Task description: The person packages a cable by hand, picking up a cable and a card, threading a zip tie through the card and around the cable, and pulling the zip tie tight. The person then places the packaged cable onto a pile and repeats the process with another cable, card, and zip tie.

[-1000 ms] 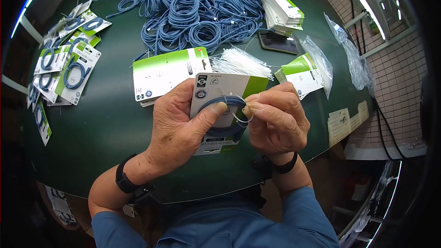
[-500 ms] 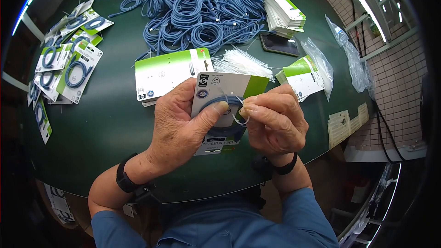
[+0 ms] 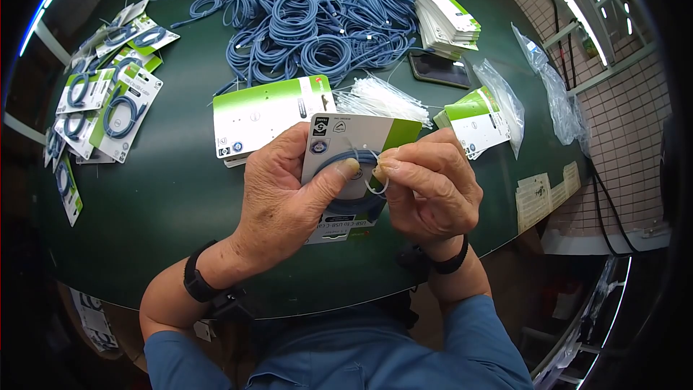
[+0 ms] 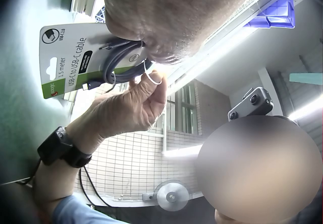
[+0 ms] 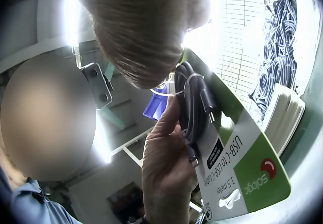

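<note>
The coiled blue cable [image 3: 350, 207] lay against a green-and-white card [image 3: 361, 130], held up between both hands above the green table [image 3: 180, 202]. The card's print read "USB-C to USB-C Cable" and "1.5 meter", with "USB-C 2.0" in one corner, a red-marked brand name ending in "logic", and a "5 YEARS" badge on the side facing the head camera. The left hand [image 3: 278, 198] gripped card and coil, thumb pressed on the cable; the right hand [image 3: 437, 191] pinched a white tie [image 3: 376, 193] looped at the coil's edge. Compared with a second earlier, that loop stood smaller and the right fingers sat slightly nearer the card. Beyond lay a card stack [image 3: 271, 115], loose white ties [image 3: 382, 101], a cable heap [image 3: 303, 25] and a phone [image 3: 439, 70], none visibly rearranged.
</note>
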Action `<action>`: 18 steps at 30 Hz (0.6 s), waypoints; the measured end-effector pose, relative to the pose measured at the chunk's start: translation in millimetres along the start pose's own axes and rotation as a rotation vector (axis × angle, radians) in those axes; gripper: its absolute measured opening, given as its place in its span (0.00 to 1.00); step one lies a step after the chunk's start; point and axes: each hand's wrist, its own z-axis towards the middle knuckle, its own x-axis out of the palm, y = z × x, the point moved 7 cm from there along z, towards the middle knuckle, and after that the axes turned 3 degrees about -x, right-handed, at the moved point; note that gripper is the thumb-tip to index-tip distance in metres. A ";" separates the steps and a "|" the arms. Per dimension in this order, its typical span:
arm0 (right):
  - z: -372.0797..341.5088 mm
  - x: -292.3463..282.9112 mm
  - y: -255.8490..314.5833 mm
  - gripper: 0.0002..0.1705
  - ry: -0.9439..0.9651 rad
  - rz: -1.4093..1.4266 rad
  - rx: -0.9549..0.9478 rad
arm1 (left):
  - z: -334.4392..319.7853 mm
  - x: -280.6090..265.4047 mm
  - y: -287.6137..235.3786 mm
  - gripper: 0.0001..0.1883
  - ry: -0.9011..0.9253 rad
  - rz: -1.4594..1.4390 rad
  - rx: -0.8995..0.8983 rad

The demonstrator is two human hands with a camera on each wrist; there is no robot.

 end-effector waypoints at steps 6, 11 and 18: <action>2.4 1.5 0.4 0.18 0.028 0.005 0.013 | -0.1 -1.3 1.1 0.15 -0.015 0.022 0.012; 2.7 4.3 -3.3 0.17 0.059 -0.011 0.049 | -0.8 -2.3 1.9 0.15 -0.017 0.095 0.054; 4.6 5.1 -6.8 0.17 0.116 0.045 0.153 | -1.7 -0.1 -3.3 0.13 0.005 0.195 0.149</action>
